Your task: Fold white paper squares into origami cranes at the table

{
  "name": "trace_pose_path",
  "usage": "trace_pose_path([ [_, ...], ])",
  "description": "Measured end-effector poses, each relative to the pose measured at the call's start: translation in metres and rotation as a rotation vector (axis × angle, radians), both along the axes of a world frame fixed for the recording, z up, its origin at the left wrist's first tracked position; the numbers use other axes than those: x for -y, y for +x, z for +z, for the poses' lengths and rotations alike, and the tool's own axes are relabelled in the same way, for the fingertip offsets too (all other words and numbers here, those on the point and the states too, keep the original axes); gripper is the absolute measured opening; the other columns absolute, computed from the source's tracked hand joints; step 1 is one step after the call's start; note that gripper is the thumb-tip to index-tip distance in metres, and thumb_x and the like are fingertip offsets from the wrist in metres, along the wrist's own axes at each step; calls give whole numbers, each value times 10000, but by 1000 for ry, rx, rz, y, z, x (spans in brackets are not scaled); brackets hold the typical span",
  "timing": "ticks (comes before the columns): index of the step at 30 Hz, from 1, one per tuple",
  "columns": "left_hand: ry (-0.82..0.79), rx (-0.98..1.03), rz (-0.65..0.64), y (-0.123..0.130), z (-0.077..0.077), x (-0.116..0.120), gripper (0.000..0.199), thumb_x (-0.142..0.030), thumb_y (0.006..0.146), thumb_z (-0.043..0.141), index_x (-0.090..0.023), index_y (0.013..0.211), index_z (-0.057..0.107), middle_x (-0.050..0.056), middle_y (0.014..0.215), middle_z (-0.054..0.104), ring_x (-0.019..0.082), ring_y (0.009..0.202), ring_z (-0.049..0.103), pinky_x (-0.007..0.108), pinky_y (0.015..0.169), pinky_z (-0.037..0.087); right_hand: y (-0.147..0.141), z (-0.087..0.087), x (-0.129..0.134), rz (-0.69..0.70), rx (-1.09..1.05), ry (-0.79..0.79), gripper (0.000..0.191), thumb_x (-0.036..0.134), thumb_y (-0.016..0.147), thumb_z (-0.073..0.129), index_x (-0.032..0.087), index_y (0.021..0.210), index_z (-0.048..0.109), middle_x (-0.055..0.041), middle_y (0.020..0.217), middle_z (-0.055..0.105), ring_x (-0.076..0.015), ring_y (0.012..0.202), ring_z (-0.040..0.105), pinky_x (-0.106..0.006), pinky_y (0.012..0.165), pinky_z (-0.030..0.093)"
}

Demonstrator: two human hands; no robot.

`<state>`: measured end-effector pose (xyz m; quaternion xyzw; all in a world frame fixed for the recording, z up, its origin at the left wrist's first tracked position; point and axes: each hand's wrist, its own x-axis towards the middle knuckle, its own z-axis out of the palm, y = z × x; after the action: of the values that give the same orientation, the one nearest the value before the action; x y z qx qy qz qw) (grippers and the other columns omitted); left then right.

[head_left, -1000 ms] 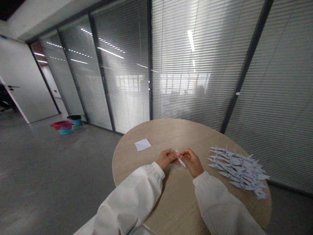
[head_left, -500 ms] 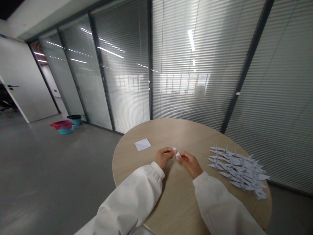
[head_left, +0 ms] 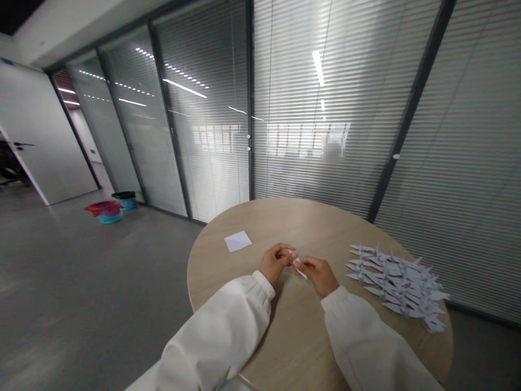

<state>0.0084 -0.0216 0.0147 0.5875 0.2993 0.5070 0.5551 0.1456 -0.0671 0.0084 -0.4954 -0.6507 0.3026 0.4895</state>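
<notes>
A: Hands?
B: Left hand (head_left: 277, 262) and right hand (head_left: 320, 276) both pinched narrow on a small folded paper piece (head_left: 297, 264), held between them over the round pale-wood worktop (head_left: 293, 228).

A: Rest of the top?
B: Loose white paper square (head_left: 237, 241) just past the hands, toward the left. Big flat heap of folded paper cranes (head_left: 394, 288) to the right, by the edge.

A: Room?
B: Grey floor (head_left: 81, 282) around the worktop. Red basket (head_left: 103, 208) sitting in a teal one, dark-rimmed teal bin (head_left: 125, 200) beside it. Glass partition with blinds (head_left: 325, 136) behind the worktop, white door (head_left: 40, 136) far left.
</notes>
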Motion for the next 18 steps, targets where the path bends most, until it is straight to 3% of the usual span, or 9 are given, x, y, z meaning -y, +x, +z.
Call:
trace_pose_path([
  [9, -4, -27, 55, -1, 3, 2, 294, -351, 519, 708, -104, 636, 601, 4, 505, 562, 80, 464, 479, 206, 498, 379, 2, 0, 1, 2, 42, 21, 338, 459, 710, 503, 165, 637, 653, -9, 577, 617, -138, 539, 531, -223, 525, 386],
  [18, -20, -10, 11, 0, 4, 5, 271, -323, 538, 704, -100, 642, 590, 5, 523, 557, 70, 465, 469, 198, 496, 365, 1, 4, 3, -14, 12, 14, 245, 387, 685, 538, 179, 592, 628, -21, 584, 633, -152, 543, 560, -237, 539, 406],
])
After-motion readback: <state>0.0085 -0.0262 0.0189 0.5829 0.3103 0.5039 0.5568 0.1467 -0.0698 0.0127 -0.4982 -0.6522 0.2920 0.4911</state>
